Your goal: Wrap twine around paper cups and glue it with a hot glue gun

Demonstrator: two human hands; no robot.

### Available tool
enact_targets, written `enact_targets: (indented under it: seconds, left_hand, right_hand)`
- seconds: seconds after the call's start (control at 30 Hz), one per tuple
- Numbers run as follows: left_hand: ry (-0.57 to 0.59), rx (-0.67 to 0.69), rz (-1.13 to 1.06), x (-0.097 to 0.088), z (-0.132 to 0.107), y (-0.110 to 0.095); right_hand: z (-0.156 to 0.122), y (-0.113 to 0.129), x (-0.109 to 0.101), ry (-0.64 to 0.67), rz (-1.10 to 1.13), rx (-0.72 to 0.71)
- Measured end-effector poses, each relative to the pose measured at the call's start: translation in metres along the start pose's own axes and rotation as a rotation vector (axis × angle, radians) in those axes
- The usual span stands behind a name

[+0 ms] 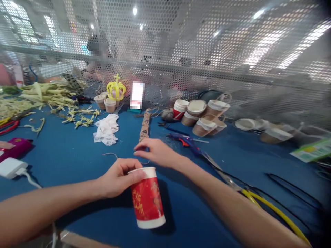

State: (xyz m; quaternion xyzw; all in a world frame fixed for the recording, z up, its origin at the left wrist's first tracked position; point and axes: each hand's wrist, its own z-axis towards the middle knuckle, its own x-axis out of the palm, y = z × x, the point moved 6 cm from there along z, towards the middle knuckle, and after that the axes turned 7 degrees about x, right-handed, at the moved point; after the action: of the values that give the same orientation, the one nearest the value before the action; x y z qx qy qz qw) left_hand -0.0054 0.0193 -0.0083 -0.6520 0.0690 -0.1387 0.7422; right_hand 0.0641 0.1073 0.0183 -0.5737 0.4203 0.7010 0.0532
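Note:
A red paper cup [148, 201] with white bands and gold lettering stands slightly tilted near the table's front edge. My left hand [121, 179] grips its rim, thumb outside and fingers over the far side. Just beyond it, my right hand [155, 151] hovers with thumb and forefinger apart, nothing visible between them. By its fingertips lies a stick wound with brown twine [145, 125], its near end hidden by the hand. A thin loose strand of twine [111, 154] lies on the blue table and passes behind my left hand.
Left lie corn husks [38, 96], a white crumpled cloth [106, 129] and a purple tool [17, 148]. Right are a blue glue gun [186, 140], scissors with yellow handles [248, 196] and several twine-wrapped cups [205, 125]. A perforated metal screen [165, 41] stands behind.

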Motion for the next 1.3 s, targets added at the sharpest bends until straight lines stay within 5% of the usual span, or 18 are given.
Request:
enact_targets:
  seconds: [0.13,0.23,0.37,0.53,0.73,0.87,1.07,1.3]
  left_hand:
    - [-0.037,0.104,0.081,-0.005,-0.001,-0.013]
    - [-0.037,0.116,0.100,-0.008,-0.001,-0.017]
    - [-0.124,0.131,0.095,-0.018,0.002,-0.015]
    - [-0.176,0.067,0.116,-0.026,0.018,-0.004]
    - [-0.114,0.023,0.199,-0.023,0.040,0.003]
    - [-0.040,0.016,0.286,-0.018,0.059,0.003]
    - [-0.061,0.062,0.511,-0.025,0.070,0.008]
    - [-0.148,0.346,0.743,-0.030,0.065,-0.006]
  right_hand:
    - [0.045,0.024,0.045,0.084,0.047,-0.029]
    - [0.061,0.023,0.057,0.094,0.130,0.005]
    - [0.041,0.004,0.026,-0.033,0.315,0.121]
    - [-0.026,-0.031,-0.026,-0.205,0.569,0.299]
    - [-0.085,-0.055,-0.047,-0.410,0.840,0.411]
    - [-0.097,-0.042,-0.052,-0.510,0.681,0.313]
    - [-0.102,-0.021,-0.023,-0.475,0.282,0.193]
    - [-0.099,-0.009,-0.010,-0.497,0.119,0.043]
